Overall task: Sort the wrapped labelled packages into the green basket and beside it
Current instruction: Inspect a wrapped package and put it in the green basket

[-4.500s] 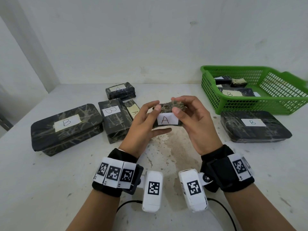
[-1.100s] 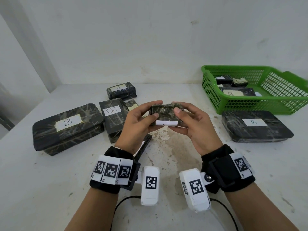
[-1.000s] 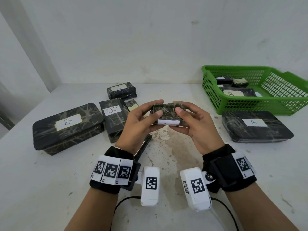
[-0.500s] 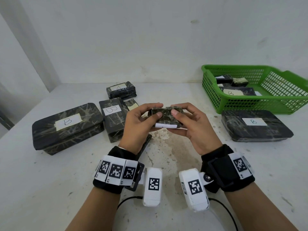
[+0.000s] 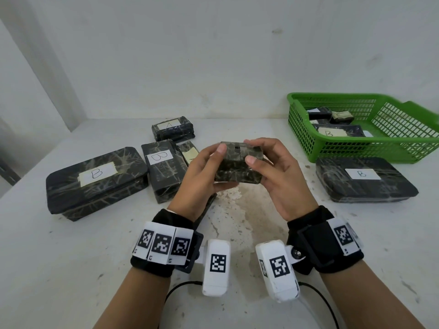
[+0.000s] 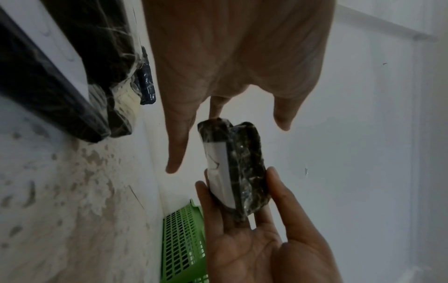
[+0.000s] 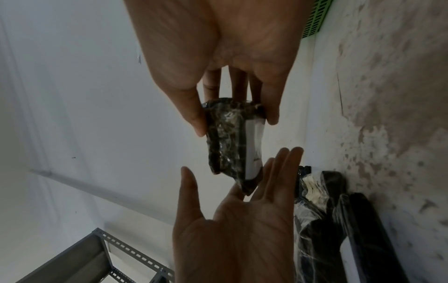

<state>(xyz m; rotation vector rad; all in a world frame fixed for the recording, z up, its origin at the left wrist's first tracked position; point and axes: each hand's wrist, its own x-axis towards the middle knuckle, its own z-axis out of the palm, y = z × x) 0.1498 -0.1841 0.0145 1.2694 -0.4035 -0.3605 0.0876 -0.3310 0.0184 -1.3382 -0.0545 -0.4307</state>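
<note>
Above the white table (image 5: 71, 257), both hands pinch the small wrapped package (image 5: 238, 166) between them

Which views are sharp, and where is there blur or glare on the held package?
Head view: sharp, evenly lit; small black plastic-wrapped package shows faint glare, between left hand and right hand. Left wrist view: dim, soft; green plastic basket blurred. Right wrist view: dim, wrap glints.

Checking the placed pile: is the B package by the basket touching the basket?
Cannot tell. In the head view the B package lies just in front of the basket, its far edge meeting the basket's base line; no gap or contact shows plainly.
</note>
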